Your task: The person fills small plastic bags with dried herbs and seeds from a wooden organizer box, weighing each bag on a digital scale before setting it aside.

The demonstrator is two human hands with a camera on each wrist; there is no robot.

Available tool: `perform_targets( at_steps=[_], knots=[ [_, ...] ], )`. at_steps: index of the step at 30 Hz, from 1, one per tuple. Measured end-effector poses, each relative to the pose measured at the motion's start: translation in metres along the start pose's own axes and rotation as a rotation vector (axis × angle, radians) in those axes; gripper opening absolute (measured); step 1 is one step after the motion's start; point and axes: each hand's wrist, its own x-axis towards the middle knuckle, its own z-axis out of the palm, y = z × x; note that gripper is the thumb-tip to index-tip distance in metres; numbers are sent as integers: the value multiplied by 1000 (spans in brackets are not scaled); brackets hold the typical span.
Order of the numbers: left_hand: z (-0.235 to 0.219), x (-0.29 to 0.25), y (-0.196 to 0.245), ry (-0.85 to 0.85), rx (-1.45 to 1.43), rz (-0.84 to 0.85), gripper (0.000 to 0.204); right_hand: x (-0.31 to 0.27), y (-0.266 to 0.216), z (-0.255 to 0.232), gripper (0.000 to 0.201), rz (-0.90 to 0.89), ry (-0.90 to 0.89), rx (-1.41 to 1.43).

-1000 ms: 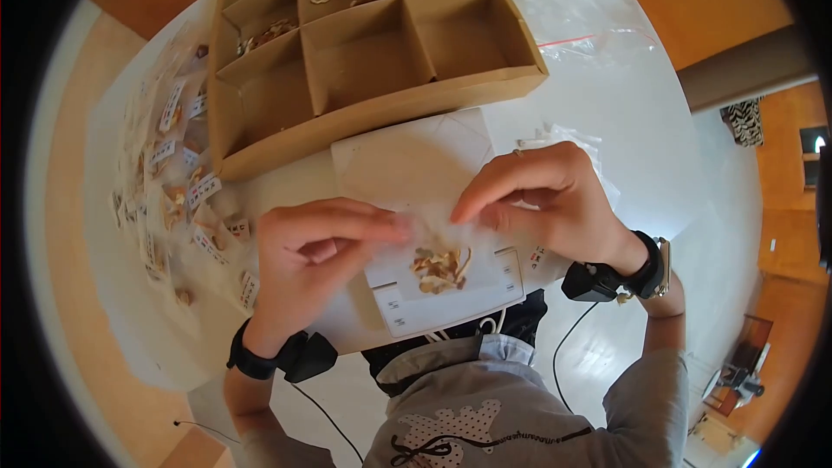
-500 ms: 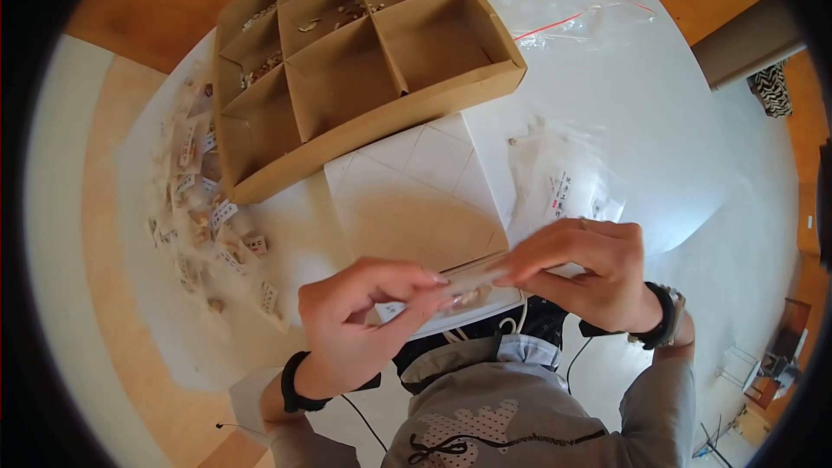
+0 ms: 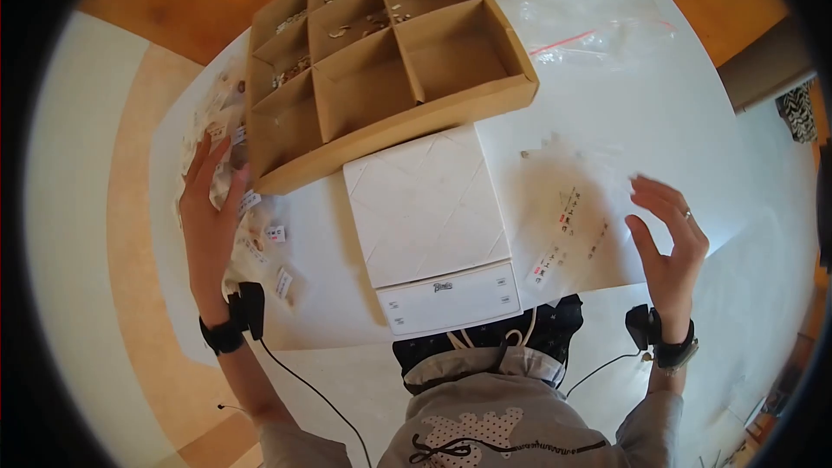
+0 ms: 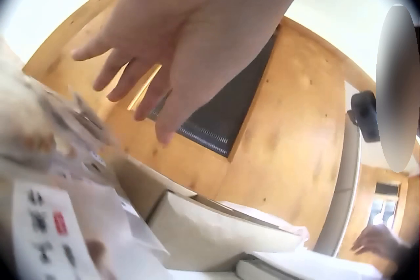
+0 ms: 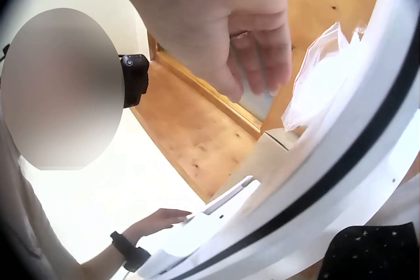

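Observation:
My left hand [image 3: 208, 208] is over the pile of small filled packets [image 3: 276, 234] left of the box, its fingers extended and spread. In the left wrist view, a packet [image 4: 49, 227] with a printed label lies close below that hand, and no packet shows between its fingers. My right hand [image 3: 672, 247] hovers at the right, fingers loosely bent and thumb apart, holding nothing. Nearest to it lie flat clear bags [image 3: 563, 217] with printed characters. A white kitchen scale [image 3: 429, 208] stands between the hands, its bare platform showing.
A cardboard box [image 3: 390, 130] with dividers stands behind the scale, some back compartments holding dried pieces. Behind it to the right lies a large clear plastic bag [image 3: 589, 22] with a red strip. The white table's edge [image 3: 607, 289] runs close to the person's body.
Both hands earlier pinched a clear packet of dried pieces over the scale, then lower at its front. They have since parted: left to the packet pile, right toward the clear bags, the packet released.

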Motion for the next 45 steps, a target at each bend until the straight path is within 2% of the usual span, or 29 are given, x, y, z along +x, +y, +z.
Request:
perform_targets(
  at_steps=[1,3,6,8,10,13,16,17,20,21,27,30,33,40,45],
  knots=[
    [0,-3,12,2,28,28,36,-3,8,-2,36,-6,-98,-29],
    [3,-8,47,-4,-3,51,35,-2,9,0,47,-8,-203,-146],
    [16,-27,92,-160,-76,274,40,-12,11,16,66,-55,-365,-396],
    [25,-37,115,-414,-92,520,43,-16,16,20,64,-62,-332,-391],
    [36,-45,145,-600,-78,769,47,-16,16,20,63,-59,-320,-386],
    [55,-56,177,-779,-169,927,47,-15,13,22,63,-21,-300,-361],
    [65,-60,185,-755,-91,1029,48,-10,5,24,61,0,-253,-286],
    [69,-62,185,-751,-20,1081,52,-6,1,28,56,-43,-194,-231],
    [69,-65,193,-851,-45,998,63,-4,12,44,49,-118,-244,-167],
    [68,-65,194,-864,-23,998,65,-4,12,47,38,-105,-172,-157],
    [67,-68,196,-925,-15,923,74,-1,17,55,21,-32,-26,-122],
    [66,-66,196,-952,-49,902,77,3,18,45,19,274,16,205],
    [65,-64,196,-959,-83,900,78,7,25,38,20,652,257,996],
    [69,-62,199,-923,-123,954,77,12,26,25,27,679,416,1310],
    [72,-60,196,-873,-143,987,77,15,29,25,28,617,501,1184]
  ],
)
